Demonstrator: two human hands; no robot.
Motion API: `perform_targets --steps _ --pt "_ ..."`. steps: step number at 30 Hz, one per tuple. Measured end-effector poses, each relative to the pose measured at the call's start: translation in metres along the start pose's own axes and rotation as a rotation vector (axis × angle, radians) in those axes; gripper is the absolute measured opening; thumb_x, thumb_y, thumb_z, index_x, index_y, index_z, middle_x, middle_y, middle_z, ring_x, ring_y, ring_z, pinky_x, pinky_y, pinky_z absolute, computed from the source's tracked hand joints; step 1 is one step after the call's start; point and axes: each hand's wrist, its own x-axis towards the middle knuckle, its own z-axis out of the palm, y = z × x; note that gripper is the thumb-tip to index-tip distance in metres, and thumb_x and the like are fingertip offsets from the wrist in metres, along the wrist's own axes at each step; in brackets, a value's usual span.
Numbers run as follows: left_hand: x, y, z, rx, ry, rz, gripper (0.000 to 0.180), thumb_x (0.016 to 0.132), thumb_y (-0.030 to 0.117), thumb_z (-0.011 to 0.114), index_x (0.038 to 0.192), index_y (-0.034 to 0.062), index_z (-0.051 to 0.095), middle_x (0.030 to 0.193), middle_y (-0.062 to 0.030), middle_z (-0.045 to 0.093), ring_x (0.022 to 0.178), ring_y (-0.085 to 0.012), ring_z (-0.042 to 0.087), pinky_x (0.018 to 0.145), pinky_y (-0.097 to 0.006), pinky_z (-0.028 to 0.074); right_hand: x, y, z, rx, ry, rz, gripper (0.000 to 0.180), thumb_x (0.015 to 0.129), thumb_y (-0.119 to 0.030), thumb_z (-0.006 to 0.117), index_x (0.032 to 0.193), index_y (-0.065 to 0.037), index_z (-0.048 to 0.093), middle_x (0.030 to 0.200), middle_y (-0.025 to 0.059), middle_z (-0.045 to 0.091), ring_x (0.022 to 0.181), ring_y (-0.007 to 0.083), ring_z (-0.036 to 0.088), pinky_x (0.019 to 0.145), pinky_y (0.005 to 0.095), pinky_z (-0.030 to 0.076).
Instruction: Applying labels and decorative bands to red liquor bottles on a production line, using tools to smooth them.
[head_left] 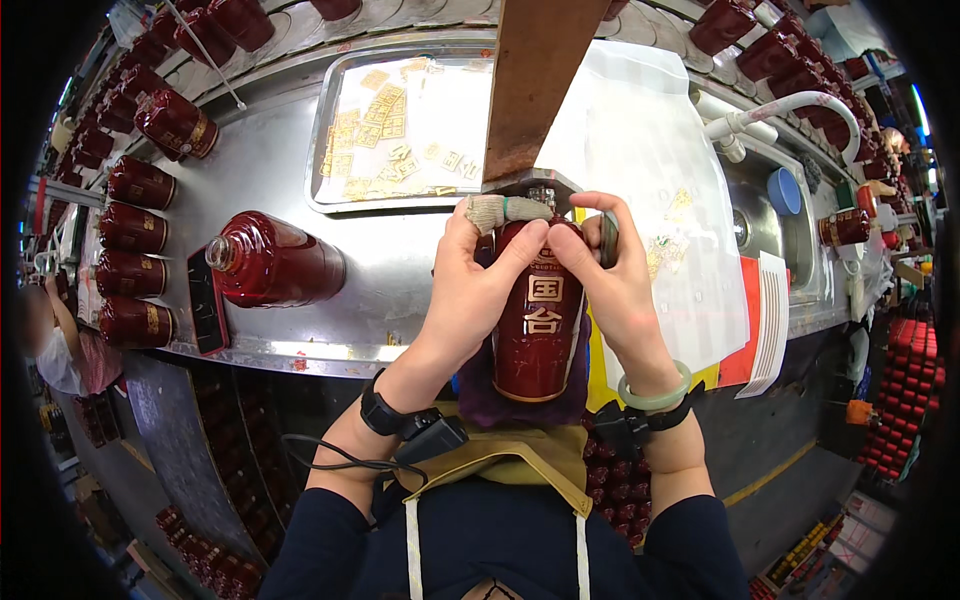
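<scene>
A dark red glossy bottle lies in front of me, its clear neck pointing away, with gold characters down its front. My left hand is closed around its left shoulder; a pale fabric cover wraps one finger. My right hand grips the other shoulder, its index finger raised beside the neck. A greyish-green cover shows on another right-hand finger. Both thumb tips press side by side on the bottle just below the neck, over a small gold mark. Whatever lies under the thumbs is hidden.
A metal tray of gold character stickers stands behind my left hand. Another red bottle and a phone are on the left. A brown post rises ahead. White sheets, a sink and a faucet are on the right.
</scene>
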Motion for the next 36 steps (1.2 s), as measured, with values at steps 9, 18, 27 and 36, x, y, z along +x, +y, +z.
perform_targets --steps 9,18,27,36 --pt "0.001 -0.001 -0.004 0.015 0.006 0.02 0.028 0.103 0.017 0.072 0.125 0.0024 0.062 0.117 -0.0075 0.072 0.107 -0.0116 0.067 0.092 -0.03 0.055 0.004 -0.01 -0.008 -0.062 -0.06 0.015 0.045 0.098 -0.017 0.078 0.134 -0.005 0.055 0.091 -0.0042 0.054 0.083 0.0041 0.049 0.075 0.0216 0.044" --pt "-0.02 0.002 -0.033 0.025 0.132 0.028 0.054 0.114 0.041 0.042 0.144 -0.0007 0.057 0.138 -0.0125 0.065 0.123 -0.0198 0.057 0.109 -0.038 0.042 -0.005 -0.048 -0.017 -1.119 -0.263 -1.325 0.036 0.084 -0.009 0.07 0.119 -0.011 0.075 0.107 0.0005 0.07 0.091 0.0163 0.061 0.085 0.0328 0.051" --pt "-0.04 0.006 -0.043 0.03 0.181 0.05 0.055 0.115 0.043 0.039 0.143 -0.0012 0.057 0.138 -0.0132 0.064 0.123 -0.0212 0.058 0.107 -0.038 0.044 0.029 -0.057 -0.01 -0.989 -0.228 -1.123 0.032 0.079 -0.008 0.072 0.111 -0.012 0.074 0.094 0.0006 0.071 0.082 0.0238 0.061 0.075 0.0346 0.051" --pt "-0.058 -0.006 -0.044 0.215 0.097 0.194 0.068 0.116 0.05 0.027 0.148 -0.0042 0.053 0.14 -0.0165 0.062 0.125 -0.0231 0.058 0.108 -0.039 0.044 -0.031 -0.025 -0.023 -1.002 -0.58 -1.321 0.034 0.084 -0.016 0.07 0.117 -0.014 0.074 0.092 -0.0008 0.065 0.077 0.015 0.06 0.068 0.029 0.051"
